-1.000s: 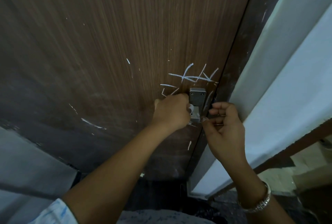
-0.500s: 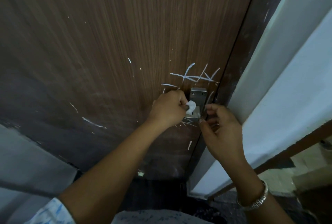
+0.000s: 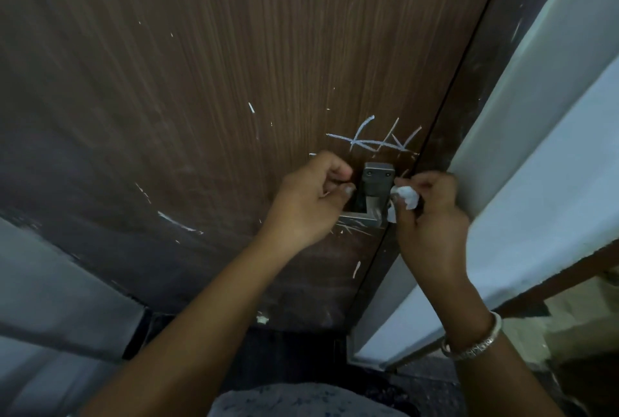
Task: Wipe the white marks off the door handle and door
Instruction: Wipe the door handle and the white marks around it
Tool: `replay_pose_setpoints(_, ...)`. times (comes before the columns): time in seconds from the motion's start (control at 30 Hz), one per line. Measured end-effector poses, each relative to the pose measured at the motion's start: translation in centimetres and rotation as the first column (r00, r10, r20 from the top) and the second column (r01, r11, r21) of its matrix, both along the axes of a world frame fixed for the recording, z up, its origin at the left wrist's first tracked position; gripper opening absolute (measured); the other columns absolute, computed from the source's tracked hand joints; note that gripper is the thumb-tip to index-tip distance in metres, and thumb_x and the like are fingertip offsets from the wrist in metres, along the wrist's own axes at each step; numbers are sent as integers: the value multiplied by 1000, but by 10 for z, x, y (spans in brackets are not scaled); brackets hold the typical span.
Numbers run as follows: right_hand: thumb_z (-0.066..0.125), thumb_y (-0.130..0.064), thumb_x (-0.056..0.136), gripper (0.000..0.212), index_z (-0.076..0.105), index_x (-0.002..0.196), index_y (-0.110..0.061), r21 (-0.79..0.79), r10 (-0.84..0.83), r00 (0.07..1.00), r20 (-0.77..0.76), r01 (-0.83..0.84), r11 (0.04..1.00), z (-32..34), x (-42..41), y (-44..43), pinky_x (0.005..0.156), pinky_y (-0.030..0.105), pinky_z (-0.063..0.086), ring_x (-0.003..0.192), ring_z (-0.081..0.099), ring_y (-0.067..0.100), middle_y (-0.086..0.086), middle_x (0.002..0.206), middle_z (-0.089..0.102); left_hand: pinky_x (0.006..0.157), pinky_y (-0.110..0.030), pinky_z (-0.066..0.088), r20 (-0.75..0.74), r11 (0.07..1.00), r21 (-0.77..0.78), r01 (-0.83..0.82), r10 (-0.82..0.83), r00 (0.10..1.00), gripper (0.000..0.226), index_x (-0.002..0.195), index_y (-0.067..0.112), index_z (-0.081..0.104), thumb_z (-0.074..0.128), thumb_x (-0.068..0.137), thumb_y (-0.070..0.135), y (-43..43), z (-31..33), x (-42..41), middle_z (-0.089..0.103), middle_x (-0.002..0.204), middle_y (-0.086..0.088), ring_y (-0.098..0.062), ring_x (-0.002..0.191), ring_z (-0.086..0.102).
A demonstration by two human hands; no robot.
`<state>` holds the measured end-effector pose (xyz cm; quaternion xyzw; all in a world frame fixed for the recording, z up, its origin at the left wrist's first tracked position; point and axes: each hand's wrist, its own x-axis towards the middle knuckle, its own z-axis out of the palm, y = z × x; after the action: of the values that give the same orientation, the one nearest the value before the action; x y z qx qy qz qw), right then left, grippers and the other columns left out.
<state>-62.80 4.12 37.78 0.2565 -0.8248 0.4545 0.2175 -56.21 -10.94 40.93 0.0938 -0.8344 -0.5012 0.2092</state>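
The right hand [image 3: 432, 212] has its fingers curled round a small crumpled white tissue [image 3: 407, 197], pinched between thumb and fingertips. The wad sits right at the fingertips, just beside the right edge of the metal door handle [image 3: 376, 182]. I cannot tell if it actually touches the metal. The left hand [image 3: 311, 195] is on the other side of the handle, fingers curled in and thumb tip close to the handle's left edge. Nothing shows in its grip. Both hands are up against the brown wooden door [image 3: 234, 81]. Crossed white marks [image 3: 378, 142] stand on the wood just above the hands. Finer white scratches [image 3: 351, 227] lie just below the left hand's knuckles. A silver bracelet [image 3: 475, 343] circles the right wrist.
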Motion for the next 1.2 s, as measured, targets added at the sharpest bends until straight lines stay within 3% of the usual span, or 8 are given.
replay_pose_setpoints(0.03,66,-7,85,17,57,100,-5,39,0,1000,-17,0,999,-1,0,2,49,-1,35,61,58,13,11,84,71,64,-3,40,-4,999,-13,-47,47,999,14,88,22,60,61,83,9,-7,-3,5,59,82,15,10,73,54)
replay_pose_setpoints(0.13,68,4,78,15,68,92,-2,162,2,989,-147,22,986,-6,5,4,69,11,42,77,64,25,17,94,67,58,-3,39,16,987,9,-163,163,987,22,81,30,59,58,84,8,-25,-13,16,60,77,14,12,67,53)
replay_pose_setpoints(0.23,64,8,78,25,71,100,-2,165,0,991,-132,22,986,-8,2,4,83,17,43,89,64,31,22,108,61,65,-5,43,61,968,147,-206,199,978,25,81,30,59,56,86,6,-30,-25,23,64,85,7,6,75,56)
replay_pose_setpoints(0.47,66,7,76,27,71,101,-1,275,94,971,-222,-30,961,-10,-1,-7,68,33,55,74,68,33,18,88,71,74,-24,50,123,796,567,-210,171,978,26,90,18,61,45,89,-2,-21,-45,32,70,92,-4,-11,81,65)
replay_pose_setpoints(0.6,68,11,71,25,74,92,-2,370,185,976,-115,-131,920,-5,-2,-13,73,38,57,79,66,37,17,91,72,78,-26,48,115,782,588,-206,172,978,22,93,16,61,46,90,0,-25,-47,33,73,88,3,-6,80,68)
replay_pose_setpoints(0.73,72,10,64,23,76,80,-7,460,264,962,-70,-204,864,4,-4,-1,73,27,48,66,67,30,14,78,72,76,-26,48,124,774,603,-194,149,981,22,93,15,60,46,89,-2,-29,-49,31,75,81,6,-7,78,69)
replay_pose_setpoints(0.97,63,2,81,29,71,106,-9,546,139,990,34,-135,827,9,-9,-9,85,32,49,93,63,31,15,105,67,75,-25,49,141,789,582,-199,143,980,25,92,18,61,46,89,-1,-30,-54,34,74,88,2,-12,83,70)
replay_pose_setpoints(1.2,67,-3,80,23,74,99,-12,614,211,970,117,-238,753,22,-9,4,83,28,48,90,66,27,11,102,71,78,-29,49,142,800,570,-188,130,981,25,91,20,61,47,87,-1,-31,-53,35,74,89,3,-12,82,70)
